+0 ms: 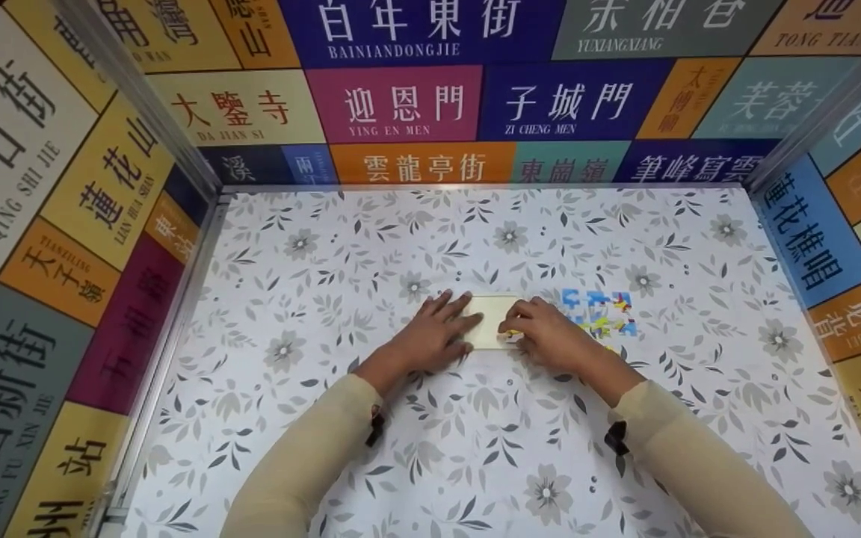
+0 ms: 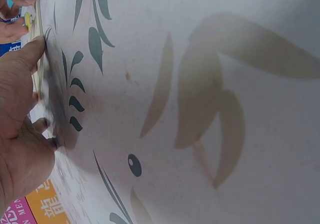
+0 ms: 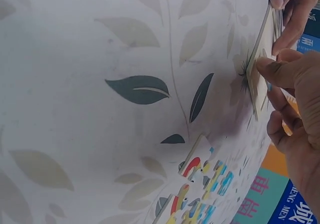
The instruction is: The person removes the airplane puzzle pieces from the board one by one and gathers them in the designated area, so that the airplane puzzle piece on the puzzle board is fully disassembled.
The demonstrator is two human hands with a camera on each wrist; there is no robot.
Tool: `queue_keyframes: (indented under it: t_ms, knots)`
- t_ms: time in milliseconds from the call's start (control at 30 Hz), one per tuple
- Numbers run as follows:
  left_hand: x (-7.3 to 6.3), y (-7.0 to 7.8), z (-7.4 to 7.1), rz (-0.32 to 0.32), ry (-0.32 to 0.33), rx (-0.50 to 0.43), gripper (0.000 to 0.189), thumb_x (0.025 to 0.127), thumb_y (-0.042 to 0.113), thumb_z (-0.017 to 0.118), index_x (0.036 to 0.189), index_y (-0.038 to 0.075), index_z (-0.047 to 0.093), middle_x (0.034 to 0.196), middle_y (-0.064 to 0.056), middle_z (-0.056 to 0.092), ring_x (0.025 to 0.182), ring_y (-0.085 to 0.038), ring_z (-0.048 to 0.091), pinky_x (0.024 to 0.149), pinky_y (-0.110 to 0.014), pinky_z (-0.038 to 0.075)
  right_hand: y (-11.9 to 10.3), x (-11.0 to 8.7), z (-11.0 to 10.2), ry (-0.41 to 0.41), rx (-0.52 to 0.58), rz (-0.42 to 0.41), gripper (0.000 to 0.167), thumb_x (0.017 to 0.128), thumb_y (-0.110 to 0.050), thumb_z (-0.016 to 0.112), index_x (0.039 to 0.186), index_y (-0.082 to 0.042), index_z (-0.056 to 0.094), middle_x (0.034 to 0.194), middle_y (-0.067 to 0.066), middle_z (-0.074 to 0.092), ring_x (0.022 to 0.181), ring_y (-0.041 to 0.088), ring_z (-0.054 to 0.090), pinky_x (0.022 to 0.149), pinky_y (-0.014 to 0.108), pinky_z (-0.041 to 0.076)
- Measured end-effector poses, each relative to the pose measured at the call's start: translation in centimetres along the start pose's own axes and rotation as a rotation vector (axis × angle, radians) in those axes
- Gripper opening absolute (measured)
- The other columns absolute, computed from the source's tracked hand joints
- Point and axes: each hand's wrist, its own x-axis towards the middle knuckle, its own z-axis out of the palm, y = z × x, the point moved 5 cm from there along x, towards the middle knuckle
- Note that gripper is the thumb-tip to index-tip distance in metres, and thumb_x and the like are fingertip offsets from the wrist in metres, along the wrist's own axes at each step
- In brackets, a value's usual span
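A pale yellow, flat rectangular board point(image 1: 489, 325) lies on the table between the two hands. My left hand point(image 1: 436, 335) rests at the board's left end, its fingers spread out over the edge. At the right end, my right hand point(image 1: 548, 335) pinches a small puzzle piece point(image 1: 507, 337) between thumb and fingers, low over the board. The same piece shows a yellow edge point(image 2: 27, 20) in the left wrist view. Part of the board is hidden under the fingers. Just right of the right hand lie several colourful jigsaw pieces point(image 1: 574, 300), blue, yellow, red and white.
A white cloth with grey leaves and flowers point(image 1: 400, 448) covers the table. Upright panels with coloured Chinese street-name signs point(image 1: 393, 104) enclose its back, left and right sides. In the right wrist view, loose jigsaw pieces point(image 3: 196, 170) lie close below the right hand.
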Motion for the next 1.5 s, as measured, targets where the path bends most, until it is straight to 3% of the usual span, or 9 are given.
queue_keyframes:
  t_ms: [167, 367, 467, 633, 833, 1100, 1500]
  knots:
    - [0.2, -0.1, 0.2, 0.007, 0.007, -0.012, 0.059, 0.117, 0.041, 0.053, 0.172, 0.022, 0.044, 0.186, -0.012, 0.021, 0.173, -0.045, 0.013, 0.139, -0.065, 0.016, -0.1, -1.3, -0.6, 0.097, -0.077, -0.045, 0.032, 0.093, 0.008, 0.081, 0.116, -0.015, 0.081, 0.122, 0.01, 0.07, 0.102, 0.032, 0.059, 0.086, 0.057, 0.048]
    - [0.2, -0.2, 0.3, 0.015, 0.006, -0.003, 0.058, 0.117, 0.042, 0.052, 0.172, 0.021, 0.044, 0.186, -0.013, 0.021, 0.173, -0.045, 0.014, 0.139, -0.065, 0.016, 0.3, -3.6, -1.2, 0.14, -0.244, -0.106, 0.031, 0.093, 0.003, 0.083, 0.116, -0.018, 0.079, 0.12, 0.007, 0.068, 0.108, 0.033, 0.06, 0.098, 0.068, 0.05]
    - [0.2, -0.3, 0.4, 0.014, 0.005, -0.006, 0.059, 0.118, 0.043, 0.051, 0.172, 0.022, 0.043, 0.186, -0.012, 0.02, 0.173, -0.044, 0.013, 0.139, -0.065, 0.016, 0.9, -5.0, -1.6, 0.146, -0.264, -0.085, 0.035, 0.094, 0.007, 0.079, 0.118, -0.018, 0.079, 0.121, 0.008, 0.068, 0.109, 0.034, 0.061, 0.099, 0.067, 0.049]
    - [0.1, -0.3, 0.5, 0.024, 0.008, -0.008, 0.06, 0.117, 0.043, 0.051, 0.172, 0.021, 0.043, 0.186, -0.013, 0.02, 0.173, -0.045, 0.012, 0.139, -0.065, 0.015, 2.2, -7.5, -2.5, 0.141, -0.248, -0.001, 0.039, 0.095, 0.008, 0.077, 0.126, -0.017, 0.078, 0.129, 0.013, 0.068, 0.11, 0.039, 0.062, 0.1, 0.071, 0.048]
    - [-0.1, -0.1, 0.3, 0.042, 0.029, -0.043, 0.058, 0.117, 0.039, 0.053, 0.171, 0.018, 0.046, 0.185, -0.017, 0.023, 0.172, -0.048, 0.015, 0.138, -0.068, 0.016, 3.3, -10.1, -3.4, 0.185, -0.232, 0.024, 0.041, 0.09, 0.009, 0.082, 0.125, -0.014, 0.079, 0.127, 0.016, 0.071, 0.11, 0.04, 0.064, 0.094, 0.074, 0.049]
    - [-0.2, 0.0, 0.1, 0.043, 0.024, -0.057, 0.059, 0.117, 0.039, 0.053, 0.171, 0.018, 0.045, 0.185, -0.017, 0.022, 0.172, -0.049, 0.014, 0.137, -0.07, 0.015, 4.2, -12.6, -4.8, 0.245, -0.17, 0.014, 0.048, 0.083, 0.013, 0.088, 0.126, -0.007, 0.078, 0.126, 0.018, 0.071, 0.101, 0.036, 0.063, 0.078, 0.057, 0.05]
    - [-0.1, 0.1, 0.1, 0.033, 0.012, -0.058, 0.059, 0.117, 0.04, 0.052, 0.171, 0.017, 0.044, 0.185, -0.017, 0.021, 0.172, -0.048, 0.013, 0.138, -0.07, 0.015, 6.3, -16.1, -5.8, 0.22, -0.124, 0.128, 0.052, 0.084, 0.019, 0.084, 0.128, -0.007, 0.077, 0.127, 0.014, 0.074, 0.111, 0.038, 0.068, 0.086, 0.063, 0.056]
